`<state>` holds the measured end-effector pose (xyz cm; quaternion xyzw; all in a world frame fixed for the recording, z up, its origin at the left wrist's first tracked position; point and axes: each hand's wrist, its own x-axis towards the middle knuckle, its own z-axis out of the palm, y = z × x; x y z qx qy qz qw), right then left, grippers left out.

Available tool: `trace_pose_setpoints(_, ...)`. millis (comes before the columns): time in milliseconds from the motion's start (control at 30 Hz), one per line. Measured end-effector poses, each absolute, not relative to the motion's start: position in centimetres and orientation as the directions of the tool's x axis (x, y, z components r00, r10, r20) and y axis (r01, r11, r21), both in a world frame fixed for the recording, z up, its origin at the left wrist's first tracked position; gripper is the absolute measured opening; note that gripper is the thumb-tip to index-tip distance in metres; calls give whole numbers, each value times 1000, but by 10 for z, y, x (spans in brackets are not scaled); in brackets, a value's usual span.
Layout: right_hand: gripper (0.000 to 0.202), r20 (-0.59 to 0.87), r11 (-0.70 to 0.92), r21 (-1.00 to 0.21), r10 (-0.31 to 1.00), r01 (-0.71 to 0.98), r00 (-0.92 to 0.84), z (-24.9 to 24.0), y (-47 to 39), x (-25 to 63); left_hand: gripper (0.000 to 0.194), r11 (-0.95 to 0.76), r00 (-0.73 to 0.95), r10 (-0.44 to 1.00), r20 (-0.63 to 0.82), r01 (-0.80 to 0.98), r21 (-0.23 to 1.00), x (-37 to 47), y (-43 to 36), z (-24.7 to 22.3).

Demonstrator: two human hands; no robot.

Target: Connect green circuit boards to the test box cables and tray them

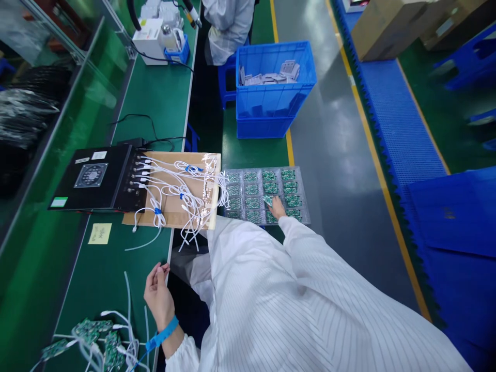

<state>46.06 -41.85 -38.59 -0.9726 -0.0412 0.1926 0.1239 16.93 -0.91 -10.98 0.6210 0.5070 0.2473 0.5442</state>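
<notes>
My right hand [277, 207] reaches over a clear compartment tray [306, 206] filled with green circuit boards. Its fingers are closed on one small green board [267, 200], lifted at an angle over the tray. My left hand [158, 292], with a blue wrist strap [161, 335], is at the edge of the green table [108, 268]. Its fingers are curled together, and whatever they may hold is too small to make out. White cables [186, 194] run from a black box [98, 178] across a cardboard sheet [170, 219].
Green boards with white cables [93, 330] lie at the lower left of the table. A yellow note [99, 233] is beside the black box. Ahead stands a blue crate [271, 108] holding pale parts. Behind it sits a person in white [228, 31].
</notes>
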Motion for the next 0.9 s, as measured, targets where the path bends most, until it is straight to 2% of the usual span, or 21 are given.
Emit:
trace_pose_setpoints(400, 46, -393, -895, -394, 371, 211, 841, -383, -452, 490, 39, 93, 360, 904, -231, 360, 928, 168, -8, -112)
trace_pose_setpoints(533, 43, -395, -908, -386, 320, 161, 861, -382, -466, 489, 39, 101, 353, 906, -233, 353, 930, 169, -7, -112)
trace_pose_setpoints(700, 50, -381, -929, -358, 234, 91, 894, -384, -472, 477, 37, 111, 333, 912, -238, 358, 927, 170, -9, -111)
trace_pose_setpoints(833, 34, -398, -930, -364, 211, 58, 893, -388, -468, 466, 38, 112, 333, 911, -243, 368, 923, 170, -9, -111)
trace_pose_setpoints(900, 32, -399, -928, -371, 199, 40, 895, -390, -465, 463, 39, 108, 333, 911, -243, 375, 921, 170, -9, -111)
